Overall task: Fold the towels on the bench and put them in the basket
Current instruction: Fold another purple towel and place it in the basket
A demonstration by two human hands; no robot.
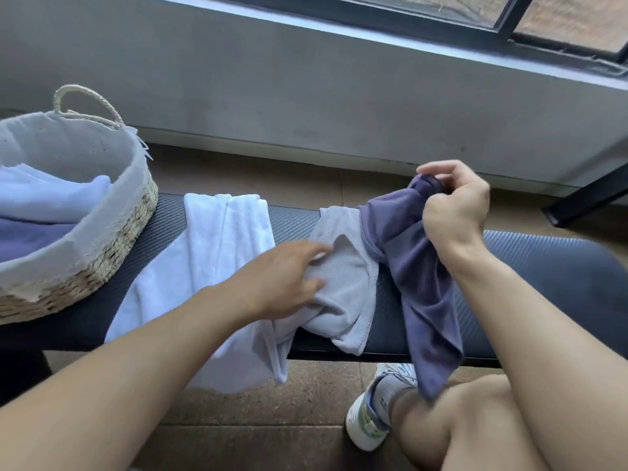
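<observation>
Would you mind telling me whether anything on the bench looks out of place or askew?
Yes: the white towel lies unfolded with one end hanging off the front edge of the bench, and the grey towel beside it is crumpled. Nothing looks damaged.

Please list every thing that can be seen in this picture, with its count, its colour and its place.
basket: one, woven straw with grey lining, left end of bench
towels in basket: at least two, pale blue and purple
white towel: one, draped over bench beside basket
grey towel: one, crumpled at bench middle
purple towel: one, lifted, hanging over bench edge
bench: one, dark, textured
window: one, dark frame, top right
shoe: one, white, on floor
left hand: touches grey towel
right hand: pinches purple towel
</observation>
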